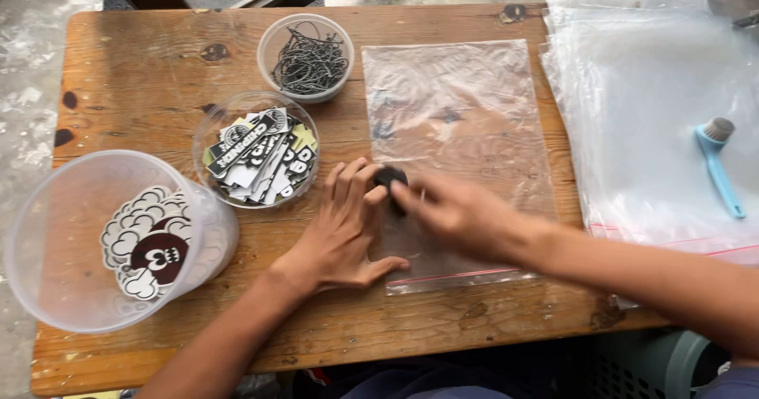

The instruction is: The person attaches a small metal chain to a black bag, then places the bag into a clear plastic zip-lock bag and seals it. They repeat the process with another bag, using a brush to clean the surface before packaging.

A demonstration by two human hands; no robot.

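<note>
A clear zip bag [458, 122] lies flat on the wooden table [142, 75]. My left hand [344, 225] rests spread on the table at the bag's left edge, fingertips touching a small black object [389, 177]. My right hand [451, 213], blurred by motion, lies over the bag's lower part with its fingers at that same black object. Whether the black object is inside the bag or on top of it I cannot tell.
A large clear tub [47, 241] with cloud-shaped stickers stands at the left. A clear bowl [209, 126] of black-and-white stickers and a tub [273, 39] of black cords sit behind my hands. A stack of clear bags [632, 75] with a blue brush [718, 162] lies at the right.
</note>
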